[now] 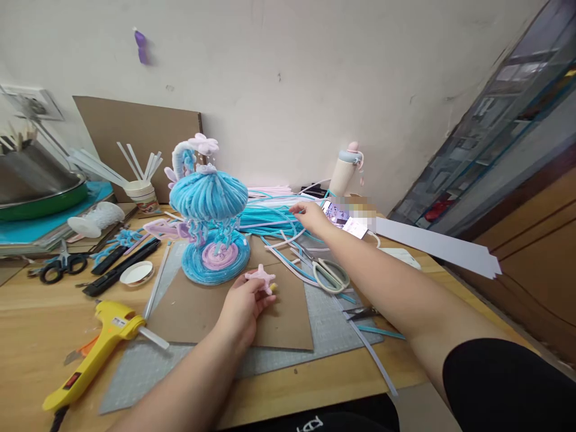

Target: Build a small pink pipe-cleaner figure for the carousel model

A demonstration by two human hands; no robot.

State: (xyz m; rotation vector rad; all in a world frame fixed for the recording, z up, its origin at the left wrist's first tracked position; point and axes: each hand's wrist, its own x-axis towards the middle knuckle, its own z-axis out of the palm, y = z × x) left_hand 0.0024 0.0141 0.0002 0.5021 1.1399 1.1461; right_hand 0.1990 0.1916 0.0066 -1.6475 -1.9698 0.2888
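My left hand is closed around a small pink pipe-cleaner star, held above a brown cardboard sheet. A bit of yellow shows beneath the star, too small to name. My right hand reaches over a bundle of blue pipe cleaners with its fingers slightly parted; I see nothing held in them. Left of the bundle stands a blue pipe-cleaner jellyfish on a coiled blue base with a pink centre. A curved stem topped by a pale pink flower rises behind it.
At the left lie a yellow glue gun, black-handled scissors and a white spool. Scissors with pale handles rest on the grey cutting mat near my right forearm. Behind stand a bottle and a phone.
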